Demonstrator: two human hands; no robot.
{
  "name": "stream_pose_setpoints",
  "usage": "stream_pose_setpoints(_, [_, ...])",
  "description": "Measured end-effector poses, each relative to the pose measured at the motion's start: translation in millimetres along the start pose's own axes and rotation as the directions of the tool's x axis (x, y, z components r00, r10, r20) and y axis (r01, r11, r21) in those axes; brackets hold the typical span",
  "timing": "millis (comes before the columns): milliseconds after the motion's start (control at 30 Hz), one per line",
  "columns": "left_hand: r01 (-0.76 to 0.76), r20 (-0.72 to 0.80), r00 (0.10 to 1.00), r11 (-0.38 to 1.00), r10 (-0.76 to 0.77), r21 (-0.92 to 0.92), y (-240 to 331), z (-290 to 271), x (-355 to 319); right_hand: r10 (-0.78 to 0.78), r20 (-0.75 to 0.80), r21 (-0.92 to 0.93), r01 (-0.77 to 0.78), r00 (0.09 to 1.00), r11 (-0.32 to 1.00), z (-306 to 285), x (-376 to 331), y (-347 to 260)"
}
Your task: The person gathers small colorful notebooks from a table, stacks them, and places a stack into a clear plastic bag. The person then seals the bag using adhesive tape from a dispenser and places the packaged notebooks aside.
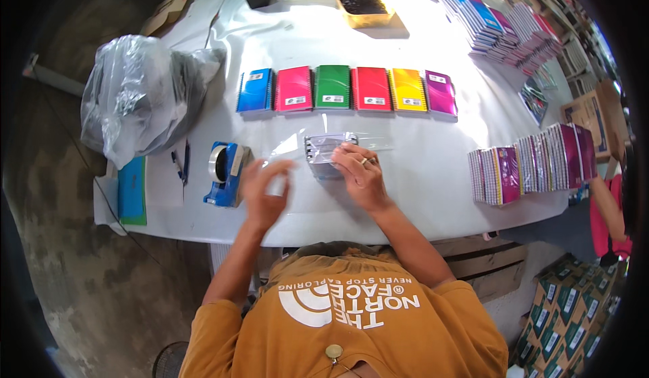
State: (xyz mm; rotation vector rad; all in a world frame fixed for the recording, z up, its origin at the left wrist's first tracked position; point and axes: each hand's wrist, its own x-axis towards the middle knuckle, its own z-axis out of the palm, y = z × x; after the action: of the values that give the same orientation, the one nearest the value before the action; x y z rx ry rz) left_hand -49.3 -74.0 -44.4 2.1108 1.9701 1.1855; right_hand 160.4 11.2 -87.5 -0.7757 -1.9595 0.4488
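In front of me a small bundle of spiral notebooks (pixel 323 168) stands on the table, with clear plastic film (pixel 370 141) around it and spreading to the right. My right hand (pixel 362 172) grips the film at the bundle's right side, fingers bent over its top. Between the bundle and a blue tape dispenser (pixel 233 168), my left hand (pixel 266 189) hovers with curved fingers, thumb and forefinger apart; I see nothing held in it. The dispenser carries a roll of clear tape (pixel 218 163).
Beyond the bundle lies a row of coloured notebooks (pixel 332 87). Notebook stacks (pixel 534 165) stand at right, others (pixel 487 23) at the far right. A plastic bag (pixel 138 101), pens (pixel 181 165) and a blue folder (pixel 132 189) are left. A yellow tray (pixel 365 18) sits far off.
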Motion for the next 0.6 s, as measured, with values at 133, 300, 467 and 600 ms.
stream_pose_setpoints(133, [0.649,-0.150,0.758,0.758,-0.635,0.071,-100,-81,-36,-0.060,-0.030,-0.007,0.060,0.998,0.998,3,-1,5])
stream_pose_setpoints(300, [0.960,0.470,0.209,0.271,-0.858,0.068,-111,-106,-24,-0.060,-0.013,-0.044,0.060,0.998,0.997,3,-1,3])
stream_pose_setpoints(467, [0.941,0.675,0.332,0.282,-0.659,-0.187,-130,-119,-53,-0.063,0.012,-0.083,0.064,0.998,0.995,5,-1,-1])
stream_pose_setpoints(600, [0.731,0.683,0.591,-0.074,-0.428,-0.678,-135,-122,-115,-0.034,-0.021,-0.114,0.031,0.999,0.993,5,-3,-2])
